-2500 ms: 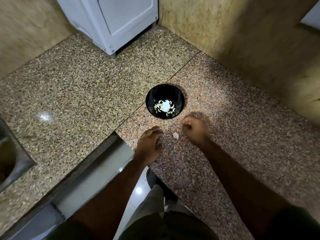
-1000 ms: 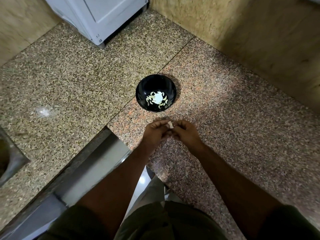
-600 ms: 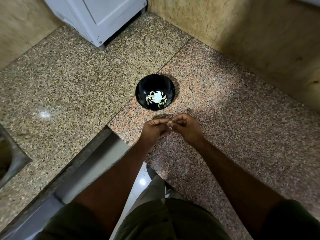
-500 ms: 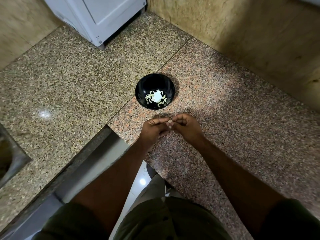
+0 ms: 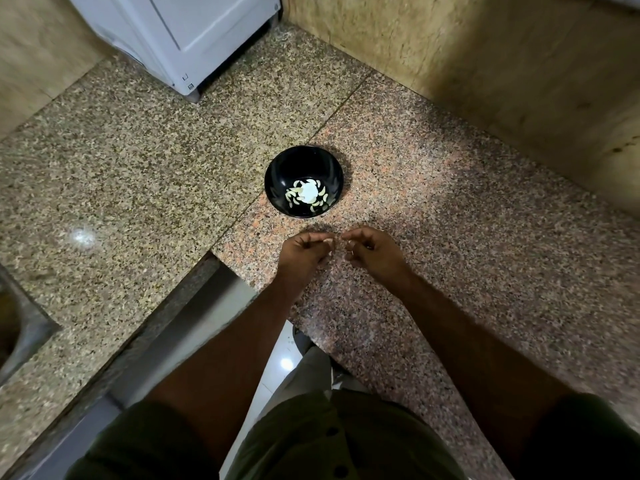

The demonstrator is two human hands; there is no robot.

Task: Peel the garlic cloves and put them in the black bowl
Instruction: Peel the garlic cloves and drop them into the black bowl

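Note:
The black bowl (image 5: 277,168) stands on the granite counter with several peeled garlic cloves (image 5: 320,202) lying around a white glare spot in its bottom. Just in front of the bowl, my left hand (image 5: 303,252) pinches a small pale garlic clove (image 5: 330,243) at its fingertips. My right hand (image 5: 374,252) is a small gap to the right of it, fingers curled, with a tiny pale bit of skin (image 5: 350,251) at its fingertips. Both hands hover low over the counter.
A white appliance (image 5: 194,32) stands at the back left corner. Beige stone walls (image 5: 485,64) close off the back and right. The counter (image 5: 485,254) is L-shaped, with a sink edge (image 5: 20,327) at far left and a floor gap (image 5: 277,362) under my arms.
My hands had come together around the clove in front of the bowl. They have now drawn slightly apart, the clove staying with the left hand.

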